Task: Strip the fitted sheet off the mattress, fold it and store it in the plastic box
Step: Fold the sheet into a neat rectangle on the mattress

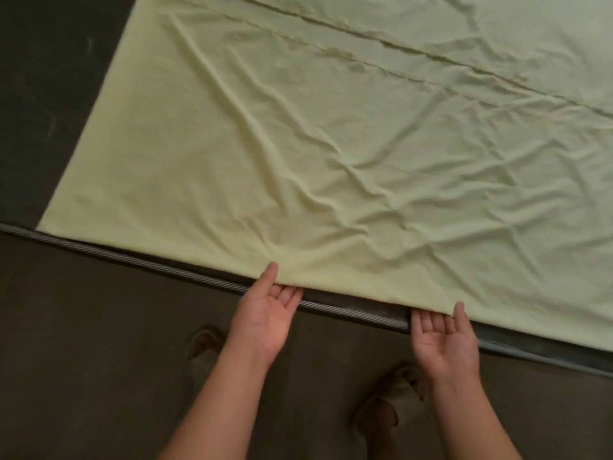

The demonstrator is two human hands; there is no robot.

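A pale yellow-green fitted sheet (331,144) is seen spread flat on a dark mattress (39,94), covering most of the frame from the centre to the right edge. Its left border runs diagonally from the top centre down to the left middle, where a corner is formed, and a strip of bare mattress is left exposed in the upper left. The cloth is heavily wrinkled in the centre and lower right. A long straight crease (431,58) is noted across the upper right.

The sheet's near edge lies along the mattress border, just inside a twisted cord piping (166,265) that crosses the frame from left middle to lower right.

The left hand (265,310) is found at lower centre, palm turned up. Its thumb is laid on top of the sheet's near edge and its fingers are tucked beneath it, so the edge is pinched between them. The right hand (444,340) is found in the lower right, likewise palm up, with the thumb over the edge and the fingertips hidden under the cloth; the same edge is pinched. The two hands are set apart along that edge, and the cloth between them is slightly raised off the mattress.

A dull brown floor (83,360) fills the bottom of the frame, where two feet (394,400) are dimly seen.
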